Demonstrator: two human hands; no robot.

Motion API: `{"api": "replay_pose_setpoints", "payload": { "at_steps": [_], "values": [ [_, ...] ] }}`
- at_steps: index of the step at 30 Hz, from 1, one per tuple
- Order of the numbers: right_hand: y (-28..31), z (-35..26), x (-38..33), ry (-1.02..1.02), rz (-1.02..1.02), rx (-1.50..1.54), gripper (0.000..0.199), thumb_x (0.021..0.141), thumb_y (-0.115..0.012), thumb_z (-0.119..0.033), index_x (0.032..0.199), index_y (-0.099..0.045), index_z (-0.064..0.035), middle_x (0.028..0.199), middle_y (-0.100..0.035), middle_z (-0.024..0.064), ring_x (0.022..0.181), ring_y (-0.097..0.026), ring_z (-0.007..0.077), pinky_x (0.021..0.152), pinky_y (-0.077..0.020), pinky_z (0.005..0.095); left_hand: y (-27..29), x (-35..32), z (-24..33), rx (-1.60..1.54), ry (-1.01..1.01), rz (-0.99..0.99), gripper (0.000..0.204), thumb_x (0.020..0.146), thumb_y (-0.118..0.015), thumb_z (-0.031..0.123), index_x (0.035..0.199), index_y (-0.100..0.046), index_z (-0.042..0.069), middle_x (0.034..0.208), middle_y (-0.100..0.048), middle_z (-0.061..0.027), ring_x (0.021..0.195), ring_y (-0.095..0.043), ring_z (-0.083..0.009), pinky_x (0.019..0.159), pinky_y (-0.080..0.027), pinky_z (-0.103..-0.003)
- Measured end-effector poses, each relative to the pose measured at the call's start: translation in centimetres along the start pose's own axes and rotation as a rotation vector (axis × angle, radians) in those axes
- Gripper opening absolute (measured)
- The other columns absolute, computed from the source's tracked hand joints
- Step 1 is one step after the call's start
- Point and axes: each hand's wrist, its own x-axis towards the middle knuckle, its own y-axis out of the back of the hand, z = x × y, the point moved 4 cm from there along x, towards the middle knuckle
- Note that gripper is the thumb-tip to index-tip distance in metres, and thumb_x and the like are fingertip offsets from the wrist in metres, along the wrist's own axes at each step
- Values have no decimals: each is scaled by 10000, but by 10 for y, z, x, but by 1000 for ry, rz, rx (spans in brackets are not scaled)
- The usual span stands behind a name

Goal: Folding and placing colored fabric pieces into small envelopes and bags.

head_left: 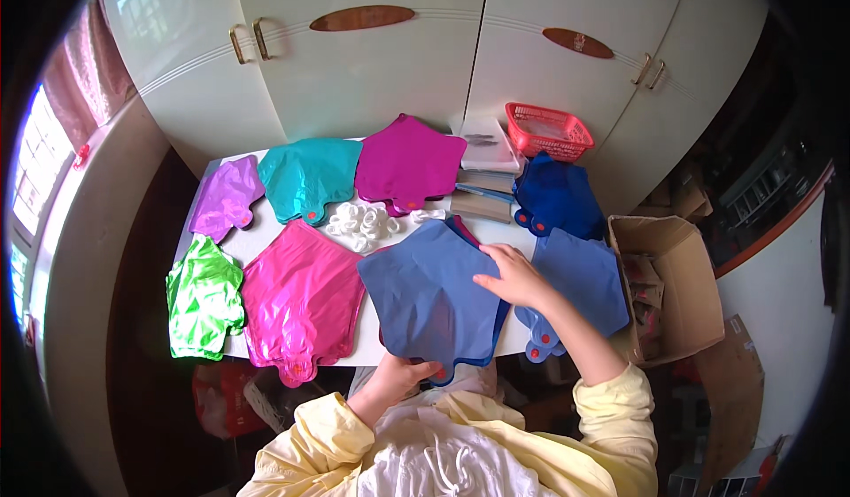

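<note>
Grey-blue star-shaped foil point(429, 284) just right of the pink foil stack point(301, 289), darker layers showing at its edges. Long axis runs from its bottom tab, on the person's side, away toward the far side. Left hand point(396, 385), nearer the pink stack, pinches the tab — thumb on top. Right hand point(516, 277), farther right, rests on the upper-right edge, thumb and fingers apart — whether it grips, cannot tell.

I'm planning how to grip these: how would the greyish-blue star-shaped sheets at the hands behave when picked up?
The greyish-blue sheets are probably floppy, since they look thin and slightly creased. They may slip against the layers beneath, whose darker edges peek out near the right hand. Looking flat, they're likely light for their size.
</note>
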Motion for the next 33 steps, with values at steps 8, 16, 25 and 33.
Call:
{"api": "replay_pose_setpoints", "payload": {
  "at_steps": [8,16,25,33],
  "values": [
    [-25,-1,50,-205,-20,-115,720,783,-659,-398,1311,-381,5,1270,-442,242,1191,-420,400,1007,-364,435,6,-46,5,-86,-153,173,340,820,-625,-40,1107,-458,27,911,-491,-15,745,-509,-99,692,-462,-258],
    [-37,-17,43,-234,-111,-95,668,742,-708,-322,1259,-442,6,1244,-446,220,1212,-401,369,1027,-342,407,31,-56,-62,-59,-2,142,424,828,-638,0,1207,-449,22,1153,-544,-79,1021,-552,-180,932,-433,-332],
    [-36,-7,44,-307,-16,116,650,705,-733,-262,1202,-416,12,1175,-530,242,1051,-564,361,881,-468,412,4,-37,-48,-407,305,168,496,910,-566,125,1339,-332,40,1265,-512,-119,1115,-554,-260,919,-483,-452],
    [-28,1,59,-90,-36,332,201,787,-644,-83,944,-565,14,846,-646,165,826,-629,290,727,-466,376,-5,-38,-52,-589,423,-200,359,964,-468,149,1300,-406,40,1279,-514,-142,1166,-529,-270,928,-486,-379]
  ]
}}
